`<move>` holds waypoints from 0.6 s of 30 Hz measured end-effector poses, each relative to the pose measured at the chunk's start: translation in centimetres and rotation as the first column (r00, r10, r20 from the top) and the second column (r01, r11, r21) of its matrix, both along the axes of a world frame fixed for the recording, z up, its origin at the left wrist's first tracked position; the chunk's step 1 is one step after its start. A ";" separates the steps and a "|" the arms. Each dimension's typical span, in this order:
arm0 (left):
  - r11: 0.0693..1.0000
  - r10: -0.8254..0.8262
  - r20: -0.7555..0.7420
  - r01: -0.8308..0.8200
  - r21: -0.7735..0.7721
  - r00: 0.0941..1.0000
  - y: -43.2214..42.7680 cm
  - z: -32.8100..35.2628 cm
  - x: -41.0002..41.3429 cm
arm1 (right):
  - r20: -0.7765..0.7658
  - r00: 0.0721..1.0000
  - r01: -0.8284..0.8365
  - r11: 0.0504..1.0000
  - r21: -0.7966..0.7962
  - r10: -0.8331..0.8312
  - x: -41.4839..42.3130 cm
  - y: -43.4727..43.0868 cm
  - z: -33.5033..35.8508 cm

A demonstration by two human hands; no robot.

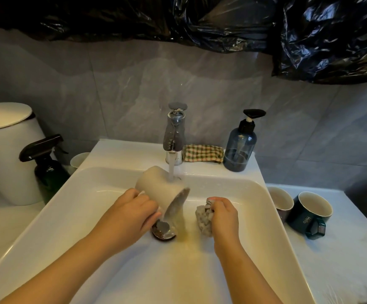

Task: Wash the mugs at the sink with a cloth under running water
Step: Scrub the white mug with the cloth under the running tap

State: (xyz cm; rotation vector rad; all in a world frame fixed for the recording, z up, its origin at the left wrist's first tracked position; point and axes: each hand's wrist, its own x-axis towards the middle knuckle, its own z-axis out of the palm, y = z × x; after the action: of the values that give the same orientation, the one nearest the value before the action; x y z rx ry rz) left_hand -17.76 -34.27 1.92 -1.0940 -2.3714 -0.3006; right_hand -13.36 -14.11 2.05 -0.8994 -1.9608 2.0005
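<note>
Water from the tap (173,137) strikes the beige mug (163,191), tipped mouth-down over the drain (164,231) so it empties; left hand (132,212) grips it, right hand (223,212) clutches the cloth (203,218) just beside

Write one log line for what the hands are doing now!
left hand: holds mug tipped under tap stream | right hand: grips cloth beside mug | counter: Hello mug, another mug waiting

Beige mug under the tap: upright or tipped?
Tipped. The left hand holds the beige mug on its side under the stream, mouth angled down toward the drain.
</note>
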 end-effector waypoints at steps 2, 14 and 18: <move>0.998 -0.039 -0.072 0.036 -0.046 0.997 -0.3 0.3 -0.3 | -0.029 1.000 -0.013 0.999 -0.030 0.012 0.2 -0.1 0.4; 0.983 -0.029 0.058 0.039 -0.179 0.998 0.6 0.9 -1.1 | -0.246 0.969 0.073 0.963 0.259 -0.008 0.5 -0.2 1.4; 0.962 0.058 0.631 -0.213 0.172 0.774 2.7 1.4 -0.3 | -0.266 0.962 0.117 0.977 0.181 -0.066 0.4 0.0 1.2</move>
State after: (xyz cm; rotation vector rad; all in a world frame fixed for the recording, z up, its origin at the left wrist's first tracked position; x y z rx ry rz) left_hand -18.03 -31.55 3.27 -0.7723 -2.8637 -1.0006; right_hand -12.91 -14.06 3.23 -0.6343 -1.8897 1.7382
